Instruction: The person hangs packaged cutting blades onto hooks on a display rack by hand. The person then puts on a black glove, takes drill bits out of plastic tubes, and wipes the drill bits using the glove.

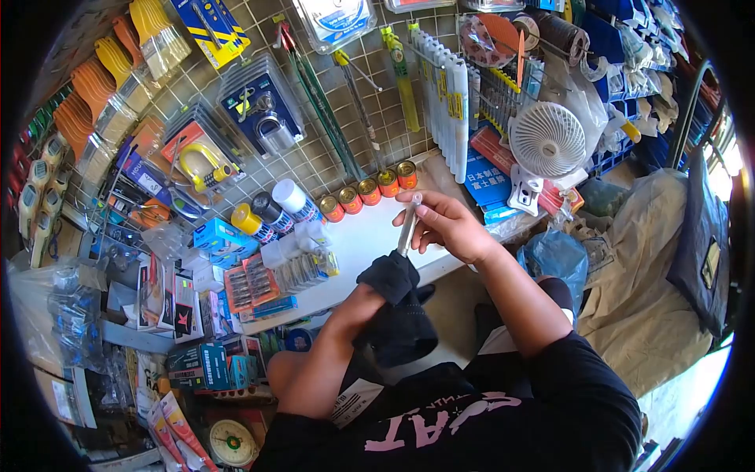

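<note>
My left hand [363, 305] is closed around a bunched black cloth [399, 330], which hides most of its fingers and hangs down in front of my shirt. A slim silvery metal rod [407, 228] rises from the top of this cloth. Its lower end is hidden in the folds, and its exact kind is unclear. Near the rod's upper end, my right hand [454, 228] pinches it between thumb and fingers, with the other fingers loosely curled. Both hands are in front of my body, over the near edge of the white counter [377, 232].
Several small orange cans [350, 200] line the counter's back. Spray cans [293, 200] and packaged goods stand at left. A white fan [548, 140] sits at right. Paint brushes [157, 35] and padlock packs [263, 114] hang on the wire grid. A dial scale [233, 443] is low left.
</note>
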The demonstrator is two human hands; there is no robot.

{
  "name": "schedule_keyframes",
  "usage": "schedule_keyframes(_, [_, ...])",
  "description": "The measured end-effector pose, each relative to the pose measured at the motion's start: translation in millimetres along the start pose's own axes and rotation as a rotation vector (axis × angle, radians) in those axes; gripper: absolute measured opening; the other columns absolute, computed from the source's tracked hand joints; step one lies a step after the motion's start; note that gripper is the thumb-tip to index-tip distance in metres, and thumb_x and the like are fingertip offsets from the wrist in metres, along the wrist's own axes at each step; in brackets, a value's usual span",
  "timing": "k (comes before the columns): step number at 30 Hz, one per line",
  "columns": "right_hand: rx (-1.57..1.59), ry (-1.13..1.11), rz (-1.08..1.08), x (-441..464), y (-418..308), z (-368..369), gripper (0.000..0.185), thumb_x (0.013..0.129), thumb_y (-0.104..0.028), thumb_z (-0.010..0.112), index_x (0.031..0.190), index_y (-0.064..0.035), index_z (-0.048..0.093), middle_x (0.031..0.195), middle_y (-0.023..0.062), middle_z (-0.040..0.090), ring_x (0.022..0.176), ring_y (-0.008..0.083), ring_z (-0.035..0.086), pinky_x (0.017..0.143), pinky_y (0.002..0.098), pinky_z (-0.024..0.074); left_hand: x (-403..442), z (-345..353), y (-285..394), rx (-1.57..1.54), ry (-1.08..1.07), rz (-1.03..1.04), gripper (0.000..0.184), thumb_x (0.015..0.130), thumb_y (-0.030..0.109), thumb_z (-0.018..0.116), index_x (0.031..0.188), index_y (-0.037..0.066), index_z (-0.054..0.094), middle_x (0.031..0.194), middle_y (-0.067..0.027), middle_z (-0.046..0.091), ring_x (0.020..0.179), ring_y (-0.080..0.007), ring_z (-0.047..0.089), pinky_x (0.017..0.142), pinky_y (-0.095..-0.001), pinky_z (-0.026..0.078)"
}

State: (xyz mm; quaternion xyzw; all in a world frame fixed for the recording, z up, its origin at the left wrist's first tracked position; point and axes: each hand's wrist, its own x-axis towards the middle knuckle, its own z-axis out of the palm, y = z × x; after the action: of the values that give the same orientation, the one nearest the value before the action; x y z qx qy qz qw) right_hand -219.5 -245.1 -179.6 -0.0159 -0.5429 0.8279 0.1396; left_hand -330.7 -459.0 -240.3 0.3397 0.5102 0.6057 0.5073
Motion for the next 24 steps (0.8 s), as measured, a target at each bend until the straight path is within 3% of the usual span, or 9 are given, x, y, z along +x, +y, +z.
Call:
schedule_keyframes(5, [-0.092, 0.032, -0.035, 0, 8, -3, 0.029, 0.104, -0.016, 0.056, 0.130, -0.0045, 0.053, 0.101, 0.0132, 0.071, 0.069, 0.0108, 0.064, 0.063, 0.0243, 0.0543, 5, 9, -2, 0.483, 0.045, 0.234, 0.010, 0.094, 0.008, 0.062, 0.104, 0.005, 0.061, 0.103, -0.0048, 0.064, 0.096, -0.0167, 0.062, 0.082, -0.0330, 0.051])
schedule_keyframes(8, [-0.177, 0.123, -0.024, 1, 11, -1, 0.022, 0.097, -0.017, 0.069, 0.107, -0.0052, 0.054, 0.084, 0.0092, 0.068, 0.061, 0.0107, 0.063, 0.056, 0.0241, 0.0528, 11, -2, -16, 0.739, -0.002, 0.556, 0.006, 0.089, 0.003, 0.065, 0.094, 0.005, 0.067, 0.099, -0.0080, 0.064, 0.093, -0.0239, 0.063, 0.082, -0.0349, 0.051])
schedule_keyframes(12, [-0.377, 0.239, -0.030, -1, 9, 9, 0.033, 0.090, -0.017, 0.078, 0.091, -0.0078, 0.047, 0.070, 0.0045, 0.064, 0.052, 0.0103, 0.061, 0.042, 0.0233, 0.0460, 9, 10, 3, 0.754, 0.059, 0.523, 0.010, 0.084, 0.000, 0.066, 0.092, 0.005, 0.068, 0.097, -0.0091, 0.065, 0.094, -0.0260, 0.064, 0.081, -0.0364, 0.051])
schedule_keyframes(15, [-0.254, 0.144, 0.027, -2, 3, 6, 0.028, 0.091, -0.013, 0.076, 0.093, -0.0063, 0.050, 0.077, 0.0065, 0.067, 0.058, 0.0110, 0.064, 0.051, 0.0240, 0.0517, 15, 7, 4, 0.686, -0.060, 0.585, 0.006, 0.088, 0.002, 0.066, 0.093, 0.005, 0.068, 0.098, -0.0075, 0.066, 0.092, -0.0242, 0.065, 0.079, -0.0371, 0.051])
schedule_keyframes(18, [-0.127, 0.027, 0.072, -5, -3, 4, 0.020, 0.093, -0.008, 0.071, 0.104, -0.0026, 0.056, 0.090, 0.0124, 0.071, 0.069, 0.0144, 0.067, 0.061, 0.0270, 0.0565, 9, 11, -1, 0.275, -0.059, 0.302, 0.012, 0.093, 0.006, 0.066, 0.105, 0.006, 0.067, 0.107, -0.0060, 0.068, 0.099, -0.0214, 0.065, 0.086, -0.0365, 0.052])
schedule_keyframes(19, [-0.113, -0.016, 0.049, -5, -7, 0, 0.023, 0.093, -0.004, 0.069, 0.112, 0.0002, 0.057, 0.102, 0.0167, 0.070, 0.075, 0.0157, 0.068, 0.065, 0.0282, 0.0564, 6, 4, -6, 0.301, -0.063, 0.271, 0.023, 0.099, 0.013, 0.061, 0.120, 0.006, 0.062, 0.121, -0.0060, 0.066, 0.113, -0.0203, 0.061, 0.099, -0.0372, 0.048])
schedule_keyframes(20, [-0.091, -0.061, 0.031, -4, -8, 1, 0.029, 0.093, 0.001, 0.066, 0.121, 0.0031, 0.059, 0.114, 0.0209, 0.069, 0.080, 0.0171, 0.068, 0.070, 0.0294, 0.0562, 10, -5, -9, 0.497, -0.016, 0.297, 0.014, 0.099, 0.011, 0.060, 0.109, 0.003, 0.063, 0.109, -0.0069, 0.064, 0.103, -0.0192, 0.062, 0.091, -0.0370, 0.050])
schedule_keyframes(22, [-0.536, 0.303, -0.455, -4, -4, 23, 0.042, 0.098, -0.014, 0.062, 0.136, 0.0023, 0.054, 0.120, 0.0206, 0.066, 0.087, 0.0166, 0.065, 0.080, 0.0319, 0.0552, 10, -2, 3, 0.507, 0.135, 0.397, 0.015, 0.099, 0.014, 0.059, 0.109, 0.004, 0.064, 0.107, -0.0074, 0.064, 0.101, -0.0205, 0.062, 0.089, -0.0360, 0.050])
schedule_keyframes(24, [-0.464, 0.239, -0.626, -21, -45, 67, 0.058, 0.102, -0.035, 0.054, 0.146, 0.0019, 0.047, 0.125, 0.0221, 0.063, 0.092, 0.0200, 0.064, 0.087, 0.0360, 0.0525, 19, -18, -3, 0.584, 0.173, 0.385, 0.029, 0.100, 0.020, 0.059, 0.127, 0.007, 0.059, 0.126, -0.0078, 0.061, 0.121, -0.0210, 0.055, 0.104, -0.0370, 0.042])
